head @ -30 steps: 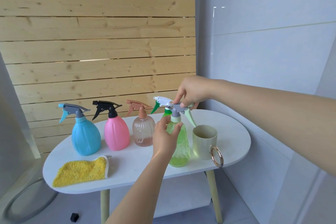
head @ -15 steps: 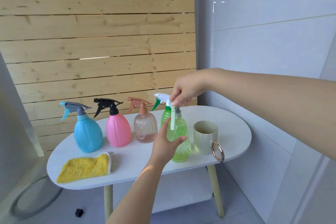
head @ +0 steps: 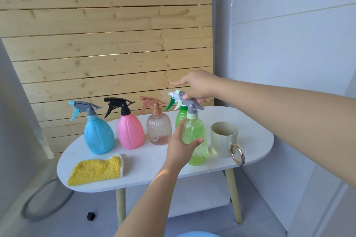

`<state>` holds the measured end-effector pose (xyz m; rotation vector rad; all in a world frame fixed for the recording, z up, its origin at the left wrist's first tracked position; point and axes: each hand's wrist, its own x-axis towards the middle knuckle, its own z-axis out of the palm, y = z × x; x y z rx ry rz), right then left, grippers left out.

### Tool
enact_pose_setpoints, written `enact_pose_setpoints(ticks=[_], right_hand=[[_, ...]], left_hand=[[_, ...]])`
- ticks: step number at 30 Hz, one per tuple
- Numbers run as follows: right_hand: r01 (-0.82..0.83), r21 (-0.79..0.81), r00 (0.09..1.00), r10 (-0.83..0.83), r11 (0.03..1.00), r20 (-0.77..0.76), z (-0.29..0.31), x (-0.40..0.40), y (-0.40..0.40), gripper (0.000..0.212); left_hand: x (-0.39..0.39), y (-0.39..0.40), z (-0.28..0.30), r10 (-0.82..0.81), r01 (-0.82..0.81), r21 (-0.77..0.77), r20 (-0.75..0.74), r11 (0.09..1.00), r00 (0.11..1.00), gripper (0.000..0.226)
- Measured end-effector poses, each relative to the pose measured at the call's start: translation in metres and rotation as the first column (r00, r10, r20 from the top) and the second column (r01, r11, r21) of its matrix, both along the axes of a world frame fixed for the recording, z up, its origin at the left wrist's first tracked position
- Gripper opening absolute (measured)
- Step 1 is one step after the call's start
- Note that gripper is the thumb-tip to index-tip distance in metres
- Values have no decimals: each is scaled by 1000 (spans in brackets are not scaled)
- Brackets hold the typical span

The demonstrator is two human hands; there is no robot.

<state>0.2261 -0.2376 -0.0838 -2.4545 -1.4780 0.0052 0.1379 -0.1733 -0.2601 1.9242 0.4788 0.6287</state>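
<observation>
A light green see-through spray bottle stands on the white oval table, just left of the mug. My left hand holds its body, thumb on the left side and fingertips round the front. My right hand comes in from the right above it and pinches the bottle's grey trigger head, with the index finger stretched out to the left. The nozzle and pale green trigger point left.
Along the back stand a blue bottle, a pink bottle, a clear ribbed bottle and a second green bottle. A cream mug with a gold ring handle sits at the right, a yellow cloth at front left. A wooden slat wall is behind.
The grey trigger head has been turned on the green bottle: its trigger pointed right, then toward me, now left. My left hand has kept hold of the bottle.
</observation>
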Motion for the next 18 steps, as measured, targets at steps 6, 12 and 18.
enact_pose_setpoints(ticks=[6, 12, 18], right_hand=[[-109, -171, 993, 116, 979, 34, -3, 16, -13, 50], [-112, -293, 955, 184, 950, 232, -2, 21, -14, 44], [28, -246, 933, 63, 969, 355, -2, 11, -7, 31]], left_hand=[[-3, 0, 0, -7, 7, -17, -10, 1000, 1000, 85], [-2, 1, 0, -3, 2, -18, -19, 1000, 1000, 85], [-3, 0, 0, -1, 0, -8, -23, 1000, 1000, 86]])
